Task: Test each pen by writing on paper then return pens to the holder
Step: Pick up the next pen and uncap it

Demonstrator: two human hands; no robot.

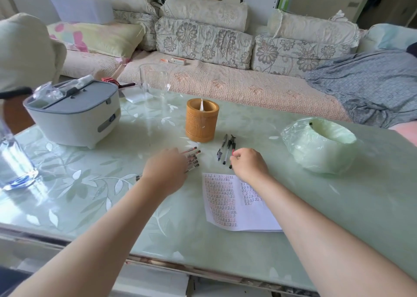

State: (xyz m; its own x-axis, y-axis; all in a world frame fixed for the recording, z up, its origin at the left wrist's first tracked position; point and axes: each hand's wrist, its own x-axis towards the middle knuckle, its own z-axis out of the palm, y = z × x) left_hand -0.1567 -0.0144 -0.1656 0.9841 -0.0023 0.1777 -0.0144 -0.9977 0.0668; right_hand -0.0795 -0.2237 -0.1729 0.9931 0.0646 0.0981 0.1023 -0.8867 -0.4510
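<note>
A round bamboo pen holder point(202, 120) stands mid-table with something white inside it. In front of it, to the left, a row of several pens point(193, 158) lies under my left hand point(165, 169), which rests flat over them with its fingers together. To the right lie black pens point(223, 147), and my right hand point(249, 163) is closed on a red pen point(233, 152) beside them. The sheet of paper point(234, 203), covered in rows of written marks, lies just below my right hand; my right forearm crosses it.
A grey-lidded white appliance point(74, 114) stands at the left, a clear glass point(13, 161) at the far left, a tall glass jar point(154, 82) behind the holder. A green plastic-wrapped roll point(322, 145) sits at the right. A sofa runs behind the glass table point(338, 229).
</note>
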